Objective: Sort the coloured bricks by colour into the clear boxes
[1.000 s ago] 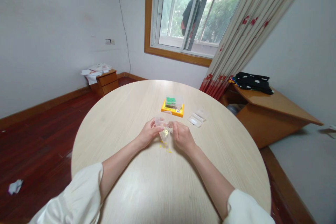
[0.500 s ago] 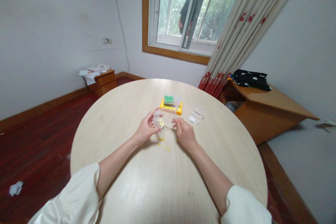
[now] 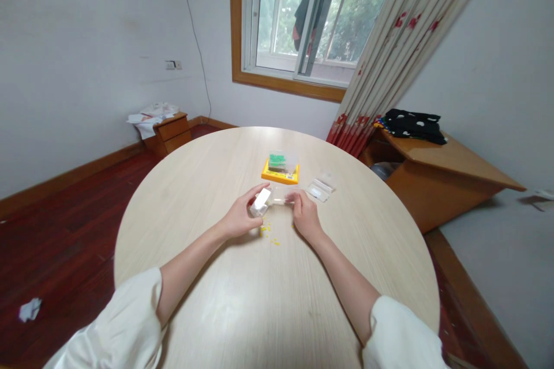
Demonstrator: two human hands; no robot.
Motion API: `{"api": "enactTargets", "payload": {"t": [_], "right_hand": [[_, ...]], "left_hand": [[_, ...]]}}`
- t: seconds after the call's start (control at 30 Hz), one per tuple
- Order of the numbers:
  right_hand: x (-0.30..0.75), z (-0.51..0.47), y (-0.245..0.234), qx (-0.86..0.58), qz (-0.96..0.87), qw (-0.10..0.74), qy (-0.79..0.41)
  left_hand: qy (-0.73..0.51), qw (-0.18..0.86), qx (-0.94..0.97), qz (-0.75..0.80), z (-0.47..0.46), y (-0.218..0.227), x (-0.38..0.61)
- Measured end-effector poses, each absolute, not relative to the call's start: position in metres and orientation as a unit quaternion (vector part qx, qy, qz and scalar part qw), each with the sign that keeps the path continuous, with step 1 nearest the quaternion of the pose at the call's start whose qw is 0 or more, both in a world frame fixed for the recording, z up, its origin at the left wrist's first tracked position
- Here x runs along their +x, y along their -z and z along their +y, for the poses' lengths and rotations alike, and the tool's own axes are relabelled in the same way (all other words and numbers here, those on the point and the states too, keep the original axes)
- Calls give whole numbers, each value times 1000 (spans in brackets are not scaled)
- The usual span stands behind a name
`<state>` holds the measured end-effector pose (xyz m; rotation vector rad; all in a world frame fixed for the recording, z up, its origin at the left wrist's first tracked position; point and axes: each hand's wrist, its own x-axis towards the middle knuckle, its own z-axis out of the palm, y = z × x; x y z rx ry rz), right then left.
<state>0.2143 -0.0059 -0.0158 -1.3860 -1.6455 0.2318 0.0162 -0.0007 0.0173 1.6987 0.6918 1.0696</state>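
My left hand [image 3: 239,216] is closed around a small clear plastic box [image 3: 260,202], held tilted above the table with bright glare on its face. A clear lid [image 3: 281,195] extends from the box towards the right. The fingers of my right hand [image 3: 307,213] pinch the lid's right end. Several tiny yellow pieces [image 3: 265,227] lie scattered on the table just below the box. Whatever the box holds is hidden by the glare.
Behind my hands, a clear case with green pieces [image 3: 277,160] rests on a yellow box [image 3: 280,177]. Another open clear case [image 3: 321,189] lies to the right on the round table [image 3: 208,311]. A person [image 3: 305,14] stands outside the window.
My left hand has turned the clear box, so the yellow pieces seen in it before no longer show and its face catches light. The lid now lies flatter between my hands.
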Motion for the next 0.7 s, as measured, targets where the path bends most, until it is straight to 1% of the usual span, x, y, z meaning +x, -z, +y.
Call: {"api": "enactTargets", "payload": {"t": [0.23, 0.4, 0.6, 0.7], "right_hand": [[216, -2, 22, -568, -647, 495, -115], [216, -1, 24, -547, -641, 523, -130], [217, -2, 24, -536, -644, 535, -106], [216, -3, 23, -535, -647, 534, -97]], "left_hand": [[-411, 470, 732, 272, -3, -19, 14], [-397, 428, 770, 258, -6, -28, 13], [-385, 415, 787, 244, -7, -31, 11], [-402, 395, 788, 248, -8, -31, 11]]}}
